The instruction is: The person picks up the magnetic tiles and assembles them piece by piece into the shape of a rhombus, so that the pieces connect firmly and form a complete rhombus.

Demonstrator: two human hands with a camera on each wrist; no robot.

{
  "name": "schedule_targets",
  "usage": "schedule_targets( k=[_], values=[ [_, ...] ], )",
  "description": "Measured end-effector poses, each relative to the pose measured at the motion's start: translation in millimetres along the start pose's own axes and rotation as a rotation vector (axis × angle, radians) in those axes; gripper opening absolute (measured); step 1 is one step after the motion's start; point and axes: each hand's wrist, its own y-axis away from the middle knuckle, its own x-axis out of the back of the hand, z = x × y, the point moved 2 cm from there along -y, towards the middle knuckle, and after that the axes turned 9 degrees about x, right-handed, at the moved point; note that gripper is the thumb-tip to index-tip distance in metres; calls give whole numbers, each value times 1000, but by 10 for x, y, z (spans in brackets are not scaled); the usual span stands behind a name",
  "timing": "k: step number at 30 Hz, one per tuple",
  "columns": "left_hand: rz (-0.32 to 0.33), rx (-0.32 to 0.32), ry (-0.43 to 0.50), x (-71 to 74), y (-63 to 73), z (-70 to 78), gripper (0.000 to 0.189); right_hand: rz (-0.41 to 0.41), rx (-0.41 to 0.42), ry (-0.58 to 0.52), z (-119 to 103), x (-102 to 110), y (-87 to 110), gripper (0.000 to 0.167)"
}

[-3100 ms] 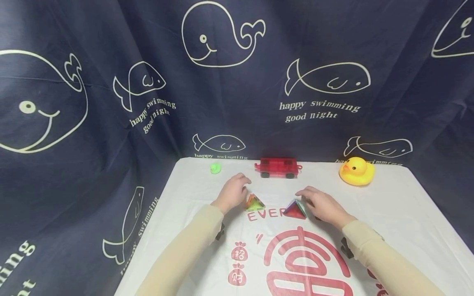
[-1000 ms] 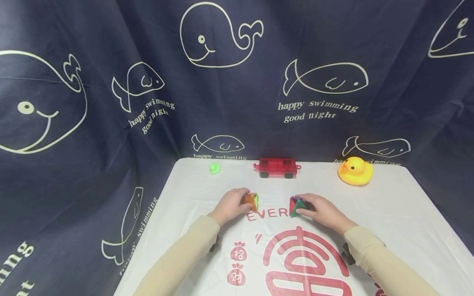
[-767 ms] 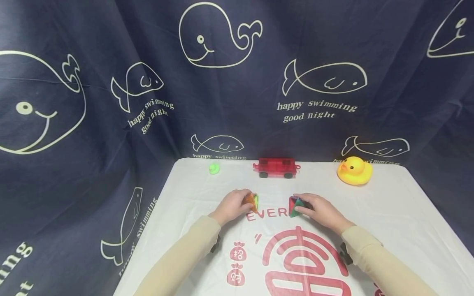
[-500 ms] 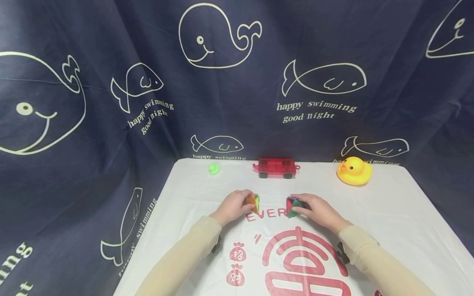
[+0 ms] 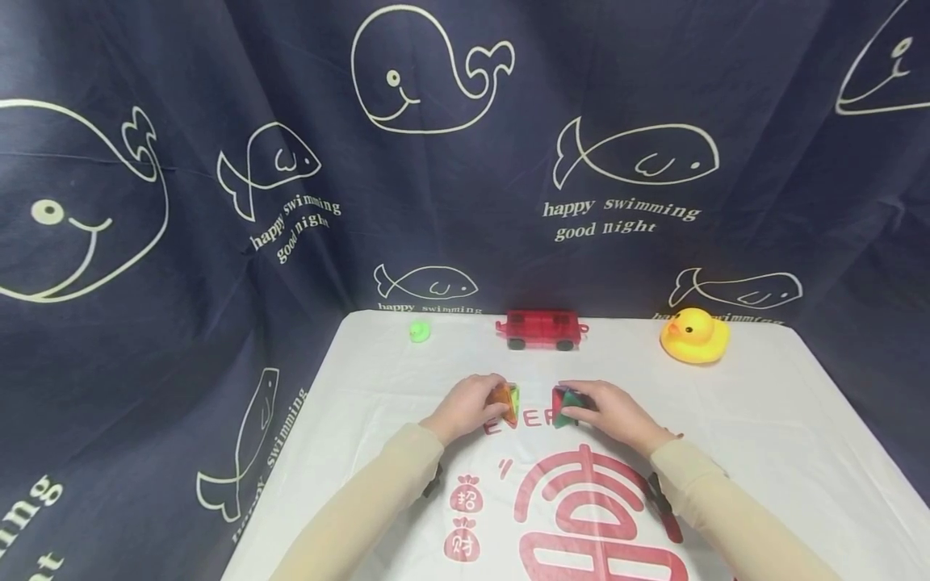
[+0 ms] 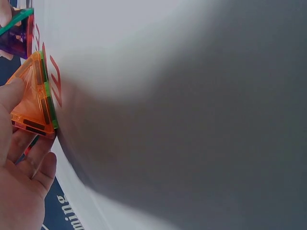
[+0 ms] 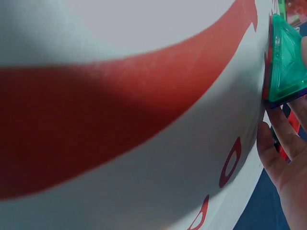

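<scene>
Two small pyramids of see-through magnetic tiles face each other mid-table, a short gap between them. My left hand grips the orange and lime pyramid between thumb and fingers. In the left wrist view the thumb lies on an orange triangular face, and a lime edge runs along the far side. Pinched in my right hand is the other pyramid, with red, green and purple sides. Its green face fills the upper right of the right wrist view, my thumb partly over it.
Behind the hands stands a red toy car base with dark wheels. A small green duck sits at the back left, and a larger yellow duck at the back right. A printed white cloth covers the table; a dark curtain hangs behind.
Both hands first reached over the two pyramids, then took hold of them and turned them on the table. The two pyramids have since moved closer together, left one rightward, right one leftward.
</scene>
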Motion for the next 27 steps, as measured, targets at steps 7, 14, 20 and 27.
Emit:
schedule_targets(
  k=[7,14,20,27],
  values=[
    [11,-31,-18,-41,-29,69,36,-26,-26,16,-84,-16,-35,63],
    [24,-55,-31,-63,-57,164,37,-47,-51,26,-106,-38,-71,65],
    [33,-77,-51,-88,-91,220,37,-45,-41,30,-116,-66,-105,64],
    [32,-81,-68,-113,-130,274,35,-40,-15,49,-138,-85,-145,62]
  ],
)
